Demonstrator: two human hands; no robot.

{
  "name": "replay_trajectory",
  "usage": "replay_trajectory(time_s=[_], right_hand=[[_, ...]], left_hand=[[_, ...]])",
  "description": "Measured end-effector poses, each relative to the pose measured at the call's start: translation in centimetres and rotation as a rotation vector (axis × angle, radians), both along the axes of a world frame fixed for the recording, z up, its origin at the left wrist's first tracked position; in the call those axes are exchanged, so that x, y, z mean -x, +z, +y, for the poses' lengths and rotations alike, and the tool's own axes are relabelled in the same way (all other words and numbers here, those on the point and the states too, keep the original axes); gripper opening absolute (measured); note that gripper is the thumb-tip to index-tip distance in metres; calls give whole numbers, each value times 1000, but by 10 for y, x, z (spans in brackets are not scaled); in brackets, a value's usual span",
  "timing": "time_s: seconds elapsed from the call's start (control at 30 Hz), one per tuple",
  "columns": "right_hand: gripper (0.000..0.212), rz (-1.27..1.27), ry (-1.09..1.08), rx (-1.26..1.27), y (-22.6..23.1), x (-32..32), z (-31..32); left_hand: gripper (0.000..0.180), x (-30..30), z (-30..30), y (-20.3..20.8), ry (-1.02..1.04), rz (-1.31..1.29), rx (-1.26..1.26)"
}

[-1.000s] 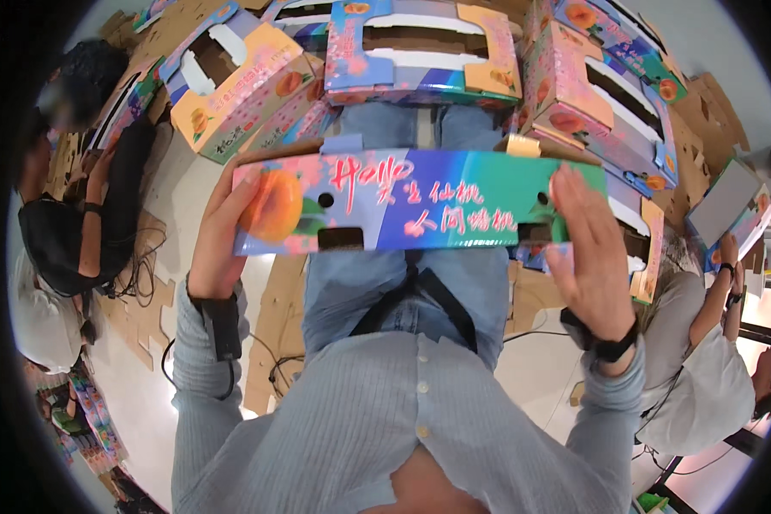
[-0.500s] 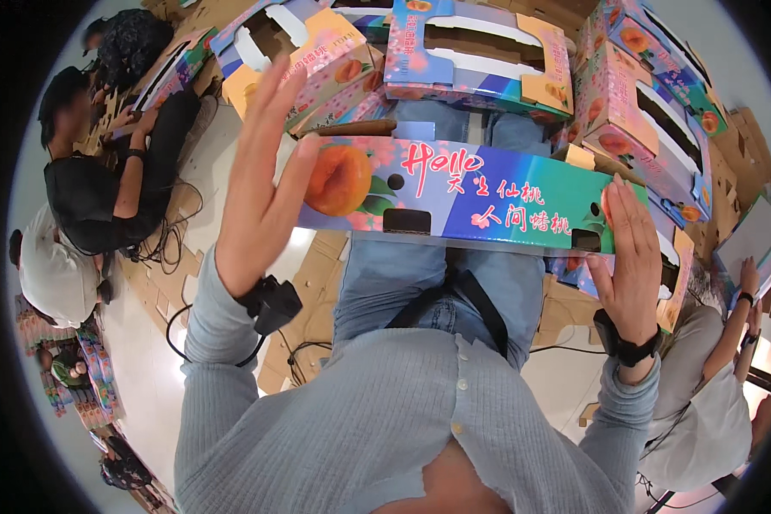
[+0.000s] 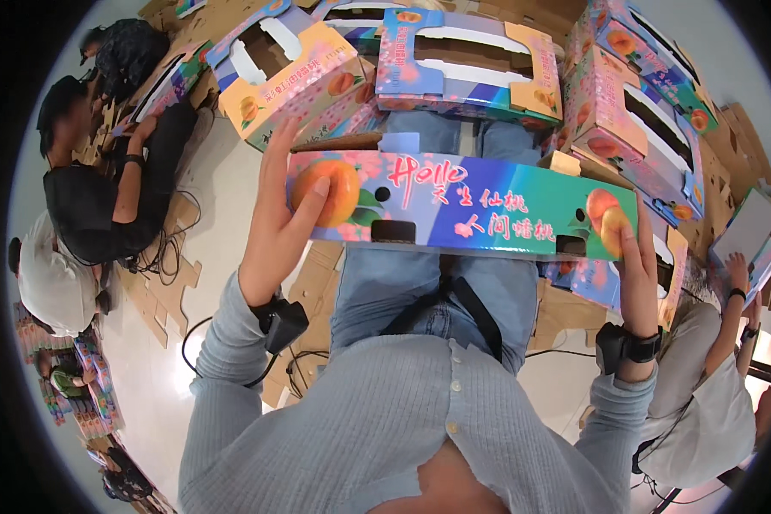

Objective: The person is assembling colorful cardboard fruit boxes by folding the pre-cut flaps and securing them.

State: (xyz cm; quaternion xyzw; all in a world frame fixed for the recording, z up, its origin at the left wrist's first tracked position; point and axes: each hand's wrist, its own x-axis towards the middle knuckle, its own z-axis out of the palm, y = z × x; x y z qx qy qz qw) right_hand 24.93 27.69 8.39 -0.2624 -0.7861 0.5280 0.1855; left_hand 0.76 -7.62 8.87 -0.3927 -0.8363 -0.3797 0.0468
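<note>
In front of me, level with my thighs, is a long cardboard fruit carton printed with peaches on blue, purple and green. Its long side faces me, with small round holes and dark cut-out slots. My left hand grips the left end, its thumb on the printed peach and its fingers along the end. At the right end my right hand is closed round the corner, thumb on the front face and fingers along the end. A brown flap and a pale blue tab stick up from the carton's far edge.
Beyond my knees stand a folded carton with a handle opening and another carton to its left. More cartons are stacked at the right. A person in black sits at the left; another in white works at the right. Flattened cardboard and cables lie on the floor.
My left hand, stretched out beside the carton before, has closed on its left end. My right hand has slid from the front face to the right end. The carton has shifted slightly left.
</note>
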Motion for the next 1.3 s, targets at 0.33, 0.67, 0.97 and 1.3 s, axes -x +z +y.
replay_trajectory(time_s=[0.33,0.67,0.97,1.3], right_hand=[[67,278,16,173,-19,-16,-11],[69,-11,17,-47,-121,-54,-45],[71,-152,387,-750,-80,-21,-37],[68,-98,864,-652,-63,43,-18]], left_hand=[[70,1,3,-10,-60,-249,-443],[61,-29,-30,-115,-118,-465,-232],[59,-32,25,-60,-346,20,325],[54,-2,172,-94,-785,-121,379]])
